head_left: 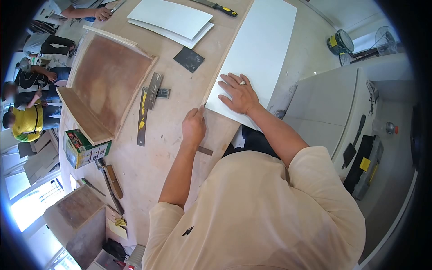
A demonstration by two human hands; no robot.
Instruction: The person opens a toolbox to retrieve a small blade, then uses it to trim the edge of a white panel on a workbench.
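My right hand (241,95) lies flat with fingers spread on a long white panel (261,40), near its closer end. The panel rests along the edge of the wooden workbench (171,180). My left hand (194,127) is closed beside the panel's near left corner, fingertips close to its edge. Whatever it grips, if anything, is too hidden to name. A short dark flat strip (205,150) shows on the bench just right of my left wrist. Farther left lie a metal ruler (142,121) with yellow marks and a square-like metal tool (154,90).
White sheets (171,18), a dark square piece (189,59) and a handsaw (225,10) lie beyond. An open wooden box frame (112,67), a green carton (85,150) and a wooden hand plane (113,182) stand left. A bucket (340,42) is right. Several people (31,121) are at far left.
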